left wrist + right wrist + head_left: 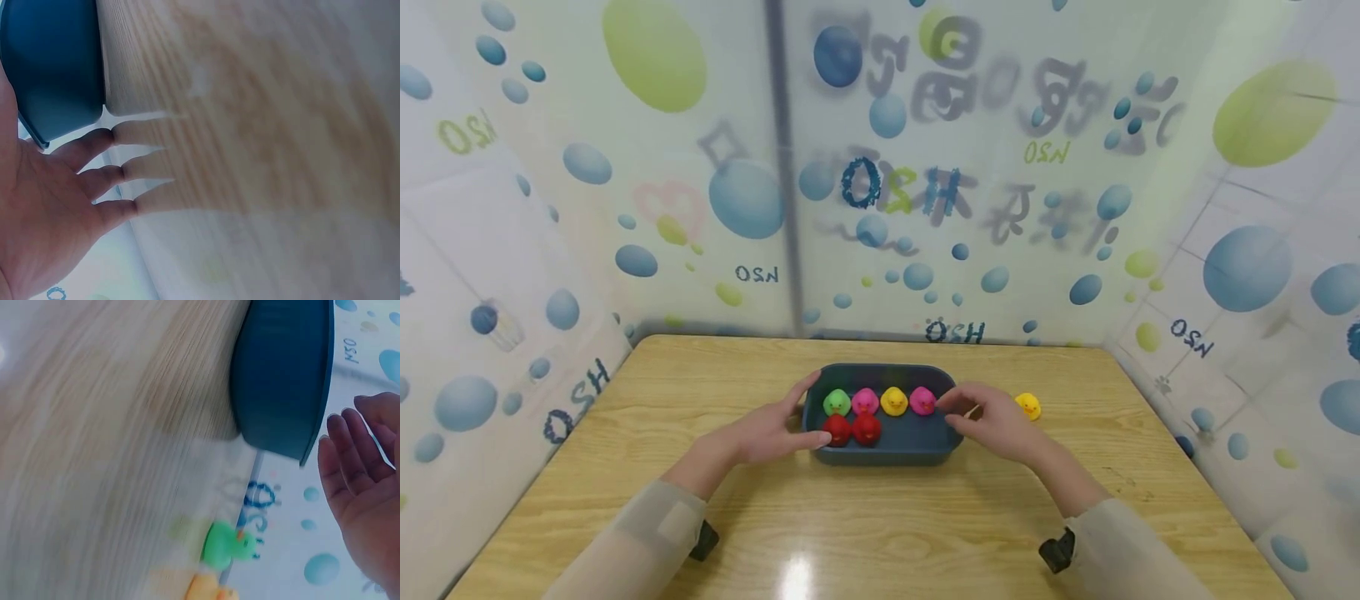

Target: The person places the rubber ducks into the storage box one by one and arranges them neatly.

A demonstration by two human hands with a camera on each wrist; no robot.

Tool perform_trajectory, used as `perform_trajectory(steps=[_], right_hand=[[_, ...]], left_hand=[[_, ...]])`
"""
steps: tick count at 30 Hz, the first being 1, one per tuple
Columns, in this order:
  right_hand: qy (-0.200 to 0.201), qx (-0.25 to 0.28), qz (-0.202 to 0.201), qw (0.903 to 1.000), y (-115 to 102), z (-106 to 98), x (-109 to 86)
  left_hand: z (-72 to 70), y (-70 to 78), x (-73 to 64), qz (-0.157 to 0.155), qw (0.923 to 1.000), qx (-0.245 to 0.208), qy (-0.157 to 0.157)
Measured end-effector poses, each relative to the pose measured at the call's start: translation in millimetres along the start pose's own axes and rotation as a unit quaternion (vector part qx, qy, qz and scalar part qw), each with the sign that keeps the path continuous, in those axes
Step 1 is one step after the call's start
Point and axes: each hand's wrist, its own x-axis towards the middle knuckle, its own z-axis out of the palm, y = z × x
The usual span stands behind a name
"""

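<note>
A dark blue tray [917, 457] stands on the table. Its back row holds a green duck [837, 403], a pink duck [865, 401], a yellow duck [894, 402] and another pink duck [922, 401]. Two red ducks, one of them a red duck [867, 429], sit in front at the left. My left hand [767, 432] spans the tray's left end, fingers extended, thumb by the nearer red duck. Over the right rim hovers my right hand [996, 421], fingers loosely bent beside the right pink duck; whether they touch it, I cannot tell. Nothing shows in its palm.
Right of my right hand, a yellow duck [1027, 406] lies on the wooden table [880, 517]. The right wrist view also shows a green duck [222, 545] there, hidden in the head view. Patterned curtains [880, 275] enclose the table's back and sides.
</note>
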Motion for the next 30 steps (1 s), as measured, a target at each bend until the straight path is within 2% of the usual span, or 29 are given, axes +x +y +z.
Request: perform_trajectory(steps=[6,18,24,30], right_hand=[[0.022,-0.015,0.017,0.9995,18.5,-15.7,-24.1],[0.026,-0.007,0.063,0.9976,61.8,-31.2,-60.9],[0.035,-0.026,0.097,0.9943,77.4,-45.7,-69.6],[0.053,-0.039,0.125,0.99,93.4,-58.8,-66.2]], left_hand=[[0.4,0.4,0.6,-0.001,1.0,0.002,0.001],[0.4,-1.2,0.9,0.005,0.9999,0.009,0.003],[0.8,-2.2,1.5,0.001,1.0,0.005,0.0],[0.5,-2.6,1.3,0.0,1.0,0.006,0.0]])
